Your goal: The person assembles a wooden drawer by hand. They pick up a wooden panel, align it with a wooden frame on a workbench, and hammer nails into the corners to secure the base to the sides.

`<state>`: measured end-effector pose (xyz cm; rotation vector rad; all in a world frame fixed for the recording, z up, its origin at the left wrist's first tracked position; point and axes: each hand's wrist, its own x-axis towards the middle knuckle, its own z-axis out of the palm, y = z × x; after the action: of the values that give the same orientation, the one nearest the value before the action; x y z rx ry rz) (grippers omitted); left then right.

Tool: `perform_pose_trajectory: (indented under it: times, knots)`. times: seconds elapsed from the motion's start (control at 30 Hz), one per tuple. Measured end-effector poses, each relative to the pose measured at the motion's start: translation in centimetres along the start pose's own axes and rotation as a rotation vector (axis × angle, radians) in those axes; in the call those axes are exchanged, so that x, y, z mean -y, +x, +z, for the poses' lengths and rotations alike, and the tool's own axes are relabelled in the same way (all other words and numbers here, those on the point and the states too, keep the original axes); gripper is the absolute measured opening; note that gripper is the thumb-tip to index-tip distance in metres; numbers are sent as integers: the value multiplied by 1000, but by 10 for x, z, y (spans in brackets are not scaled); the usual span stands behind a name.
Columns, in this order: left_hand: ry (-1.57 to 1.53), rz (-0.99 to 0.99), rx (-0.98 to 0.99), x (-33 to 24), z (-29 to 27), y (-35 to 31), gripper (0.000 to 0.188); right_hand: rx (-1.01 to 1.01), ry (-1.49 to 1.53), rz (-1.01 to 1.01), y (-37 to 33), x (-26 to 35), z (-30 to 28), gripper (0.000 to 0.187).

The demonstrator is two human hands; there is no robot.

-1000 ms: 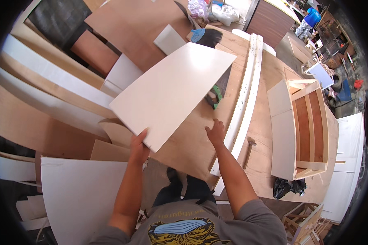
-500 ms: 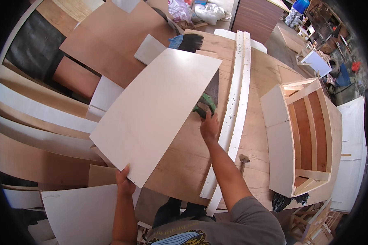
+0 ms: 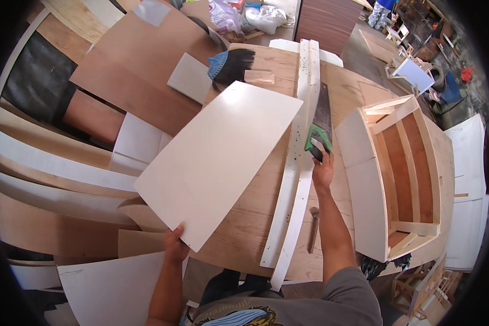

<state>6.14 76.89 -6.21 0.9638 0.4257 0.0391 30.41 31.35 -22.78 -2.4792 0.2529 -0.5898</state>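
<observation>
Head view: the left hand point(image 3: 175, 247) pinches the near corner of a large white panel point(image 3: 217, 163), which lies tilted across the left part of the plywood worktop point(image 3: 255, 217) and overhangs its left edge. The right hand point(image 3: 323, 171) is stretched out to the green-and-black handle of a handsaw point(image 3: 320, 127), fingers curling round the grip; whether they have fully closed on it I cannot tell. The saw lies along the worktop, its blade pointing to the far edge, just beside two long white strips point(image 3: 299, 163) that run from the near edge to the far edge.

Risks, as I judge them: the panel is held at one corner only, so with much of it off the worktop it could pivot or slide off the left edge and strike the boards stacked below. Lifting the saw while looking elsewhere could drag its teeth over the white strips and scar them, or knock them askew. An open plywood cabinet point(image 3: 402, 174) stands near the right edge, apart from the reaching arm.
</observation>
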Motion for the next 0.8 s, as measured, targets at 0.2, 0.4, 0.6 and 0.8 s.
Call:
perform_pose_trajectory:
  times: [0.2, 0.4, 0.6, 0.8]
  knots:
    - [-8, -61, -41, 27, -14, -17, 43, 84, -10, 123, -3, -30, -1, 48]
    - [2, -132, -95, 72, -47, -45, 51, -48, -227, 15, -56, 23, 9, 42]
    - [10, -191, -223, 115, -58, -64, 47, 577, 908, 752, -197, 129, 7, 57]
    - [249, -410, -272, 168, -91, -86, 48, 594, 795, 801, -262, 151, 15, 34]
